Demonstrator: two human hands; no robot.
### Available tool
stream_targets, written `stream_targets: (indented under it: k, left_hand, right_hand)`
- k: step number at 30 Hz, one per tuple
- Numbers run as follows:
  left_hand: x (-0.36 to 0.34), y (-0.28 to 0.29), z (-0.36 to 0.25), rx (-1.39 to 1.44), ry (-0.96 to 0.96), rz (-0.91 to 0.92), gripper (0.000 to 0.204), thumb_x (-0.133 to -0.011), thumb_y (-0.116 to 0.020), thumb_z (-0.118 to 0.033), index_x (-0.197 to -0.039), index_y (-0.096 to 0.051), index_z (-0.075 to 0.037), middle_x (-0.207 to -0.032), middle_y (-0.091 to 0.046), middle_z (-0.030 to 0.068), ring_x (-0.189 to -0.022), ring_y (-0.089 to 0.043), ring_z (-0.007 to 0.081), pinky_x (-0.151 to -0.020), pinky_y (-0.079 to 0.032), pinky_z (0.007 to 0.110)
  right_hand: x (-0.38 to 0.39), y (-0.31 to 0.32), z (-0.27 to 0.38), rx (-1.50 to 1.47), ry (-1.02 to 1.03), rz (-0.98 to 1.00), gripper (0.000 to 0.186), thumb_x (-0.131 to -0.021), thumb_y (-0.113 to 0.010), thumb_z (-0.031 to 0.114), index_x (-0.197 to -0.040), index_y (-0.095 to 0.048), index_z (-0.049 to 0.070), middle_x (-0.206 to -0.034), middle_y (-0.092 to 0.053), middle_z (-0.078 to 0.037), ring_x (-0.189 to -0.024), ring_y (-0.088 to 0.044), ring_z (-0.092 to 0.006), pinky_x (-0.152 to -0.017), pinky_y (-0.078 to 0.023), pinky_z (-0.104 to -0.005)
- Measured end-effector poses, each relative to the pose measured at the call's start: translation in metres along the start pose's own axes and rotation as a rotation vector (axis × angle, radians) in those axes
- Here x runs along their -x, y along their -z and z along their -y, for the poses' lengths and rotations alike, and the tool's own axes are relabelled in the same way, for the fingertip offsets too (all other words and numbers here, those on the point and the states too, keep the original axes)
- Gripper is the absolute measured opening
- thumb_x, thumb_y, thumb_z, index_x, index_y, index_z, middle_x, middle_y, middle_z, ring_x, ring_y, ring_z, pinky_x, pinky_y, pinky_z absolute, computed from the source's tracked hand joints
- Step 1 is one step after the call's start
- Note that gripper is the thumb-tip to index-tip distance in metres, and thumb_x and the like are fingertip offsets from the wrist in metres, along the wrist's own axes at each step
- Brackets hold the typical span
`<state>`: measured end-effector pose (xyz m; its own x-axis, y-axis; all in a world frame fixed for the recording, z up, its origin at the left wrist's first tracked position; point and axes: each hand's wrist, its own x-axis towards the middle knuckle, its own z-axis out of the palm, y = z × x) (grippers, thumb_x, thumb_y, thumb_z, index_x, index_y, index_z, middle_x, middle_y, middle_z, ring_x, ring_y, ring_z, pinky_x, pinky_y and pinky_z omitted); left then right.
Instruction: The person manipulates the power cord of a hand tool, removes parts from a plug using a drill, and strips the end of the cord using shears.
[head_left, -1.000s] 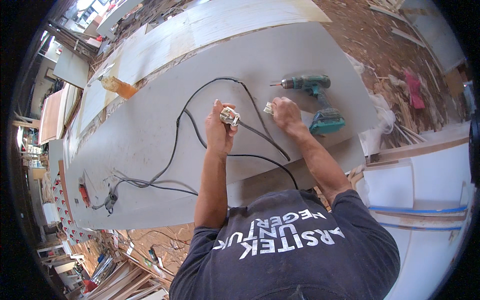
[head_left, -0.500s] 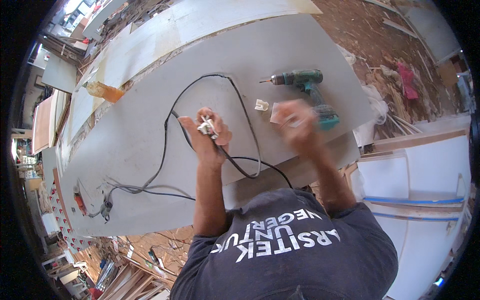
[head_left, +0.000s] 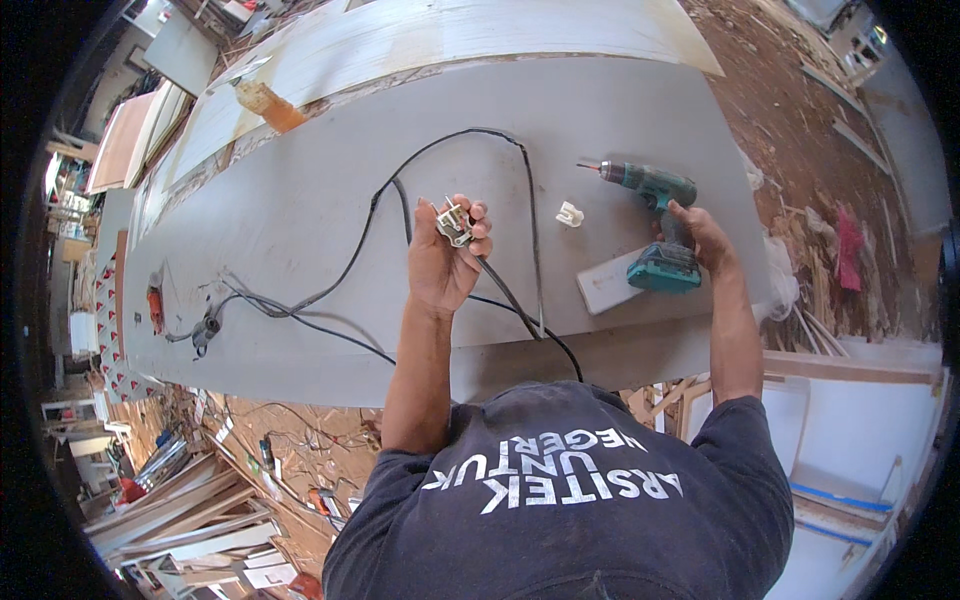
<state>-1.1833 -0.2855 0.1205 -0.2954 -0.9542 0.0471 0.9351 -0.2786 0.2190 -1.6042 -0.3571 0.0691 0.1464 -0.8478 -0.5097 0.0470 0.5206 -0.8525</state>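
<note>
My left hand (head_left: 445,270) is closed round a white plug (head_left: 455,223) with exposed metal parts, and a black cable (head_left: 505,298) runs from it across the grey board (head_left: 255,225). To the right, my right hand (head_left: 708,238) grips the handle of a teal cordless drill (head_left: 645,182), whose slim bit points left. Between my hands lies a small white plastic piece (head_left: 569,214), with a flat white rectangle (head_left: 605,290) beside the drill's battery.
At the board's left lie a red tool (head_left: 156,308) and a dark connector (head_left: 207,328) among cables. An amber bottle-like object (head_left: 268,105) is near the far edge. Wood scraps (head_left: 190,500) cover the lower-left floor; white panels (head_left: 835,435) stand at lower right.
My right hand has let go of the small white piece, left it on the board and moved right onto the drill handle. My left hand still holds the plug. The view has shifted slightly.
</note>
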Motion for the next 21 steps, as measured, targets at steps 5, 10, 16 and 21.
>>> stream_targets:
  k: [5, 10, 16, 21]
  left_hand:
    - [-0.007, 0.005, 0.007, 0.158, 0.037, 0.031, 0.052, -0.106, -0.042, -0.047, -0.117, -0.051, 0.003, -0.095, -0.052, 0.014, -0.08, -0.054, 0.023, -0.056, -0.051, 0.029]
    - [-0.01, 0.016, 0.003, 0.209, 0.096, 0.023, 0.052, -0.105, -0.041, -0.048, -0.118, -0.052, 0.002, -0.091, -0.05, 0.0128, -0.075, -0.05, 0.021, -0.053, -0.045, 0.027]
    - [-0.016, 0.001, 0.008, 0.083, 0.051, -0.008, 0.052, -0.106, -0.036, -0.048, -0.117, -0.053, 0.0, -0.091, -0.051, 0.0103, -0.074, -0.05, 0.02, -0.056, -0.043, 0.029]
    - [-0.017, -0.023, 0.015, -0.149, -0.011, -0.087, 0.054, -0.108, -0.026, -0.049, -0.112, -0.055, -0.004, -0.089, -0.053, 0.0067, -0.073, -0.052, 0.0174, -0.056, -0.044, 0.029]
  right_hand:
    - [-0.002, -0.005, -0.003, 0.027, 0.127, -0.05, 0.035, -0.095, -0.066, 0.027, -0.109, -0.059, -0.004, -0.085, -0.066, -0.01, -0.07, -0.067, -0.0179, -0.062, -0.058, -0.0328]
    - [0.071, -0.07, 0.043, -0.171, 0.423, -0.128, 0.035, -0.091, -0.069, 0.024, -0.114, -0.058, -0.001, -0.09, -0.066, -0.011, -0.069, -0.066, -0.0161, -0.058, -0.056, -0.0313]
    - [0.157, -0.129, 0.06, -0.109, 0.458, 0.017, 0.046, -0.089, -0.071, 0.022, -0.123, -0.054, -0.004, -0.098, -0.067, -0.014, -0.062, -0.063, -0.018, -0.053, -0.053, -0.0321]
    - [0.193, -0.156, 0.043, 0.198, 0.185, -0.001, 0.034, -0.086, -0.075, 0.016, -0.115, -0.062, 0.003, -0.092, -0.07, -0.007, -0.068, -0.064, -0.0123, -0.06, -0.053, -0.0277]
